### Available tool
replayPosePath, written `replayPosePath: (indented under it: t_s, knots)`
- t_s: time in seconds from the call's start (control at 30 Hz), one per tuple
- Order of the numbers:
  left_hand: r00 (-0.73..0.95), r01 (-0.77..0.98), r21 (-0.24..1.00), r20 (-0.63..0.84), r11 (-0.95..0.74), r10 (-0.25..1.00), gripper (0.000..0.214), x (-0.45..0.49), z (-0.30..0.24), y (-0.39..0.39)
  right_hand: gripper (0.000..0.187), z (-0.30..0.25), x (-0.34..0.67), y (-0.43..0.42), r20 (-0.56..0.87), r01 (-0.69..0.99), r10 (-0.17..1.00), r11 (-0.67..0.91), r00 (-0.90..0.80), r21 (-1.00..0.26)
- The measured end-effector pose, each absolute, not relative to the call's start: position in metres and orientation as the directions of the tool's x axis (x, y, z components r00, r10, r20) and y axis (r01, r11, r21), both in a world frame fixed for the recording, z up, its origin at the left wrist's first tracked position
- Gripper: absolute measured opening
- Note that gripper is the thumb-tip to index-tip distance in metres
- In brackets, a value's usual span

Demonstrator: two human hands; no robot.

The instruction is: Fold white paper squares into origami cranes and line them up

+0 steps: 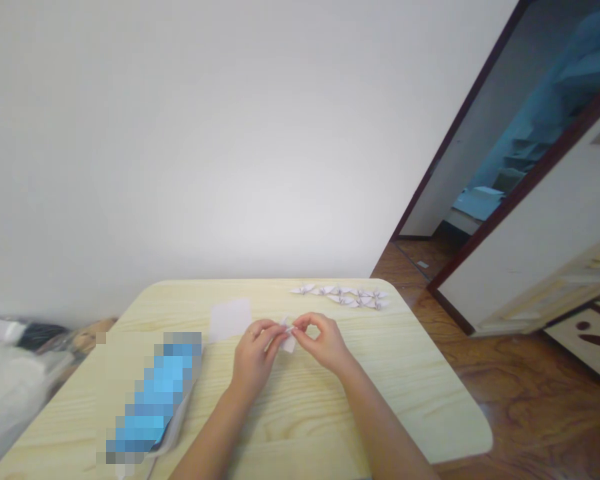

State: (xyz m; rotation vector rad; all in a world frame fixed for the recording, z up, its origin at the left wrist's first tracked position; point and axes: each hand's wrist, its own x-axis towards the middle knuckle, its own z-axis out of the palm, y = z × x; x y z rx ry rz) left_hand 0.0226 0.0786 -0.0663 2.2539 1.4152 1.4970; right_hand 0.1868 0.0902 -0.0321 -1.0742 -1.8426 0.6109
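My left hand (256,352) and my right hand (325,341) meet over the middle of a light wooden table (420,400). Both pinch a small folded piece of white paper (289,341) between fingertips. A ring shows on my left hand. A flat sheet of white paper (230,319) lies just beyond my left hand. At the table's far edge, several small folded paper cranes (347,297) lie in rows.
A blurred-out blue object (155,400) lies on the table's left part. A white wall stands behind the table. An open doorway (485,193) and brown wooden floor (530,400) are to the right. Bags or cloth (15,373) lie at the far left.
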Motion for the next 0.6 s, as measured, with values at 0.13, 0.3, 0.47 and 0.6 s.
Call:
replayPosePath:
  t_s: [0.13,0.3,0.47,0.6]
  knots:
    - [0.099,0.677,0.467,0.708,-0.569,0.699,0.014,0.0222,-0.0637,0.0778,0.009,-0.0318,0.1864,0.089,0.444,0.414,0.862,0.507,-0.246,-0.756]
    - [0.12,0.691,0.446,0.705,-0.568,0.699,0.015,0.021,-0.0629,0.0777,0.013,-0.0307,0.1865,0.0887,0.477,0.429,0.836,0.549,-0.272,-0.717]
    - [0.124,0.7,0.44,0.701,-0.562,0.703,0.014,0.0204,-0.0642,0.0789,0.016,-0.0299,0.1871,0.0903,0.514,0.463,0.792,0.611,-0.331,-0.642]
    - [0.114,0.689,0.452,0.704,-0.566,0.701,0.013,0.0208,-0.0648,0.0788,0.013,-0.0301,0.1868,0.0916,0.525,0.463,0.778,0.628,-0.346,-0.625]
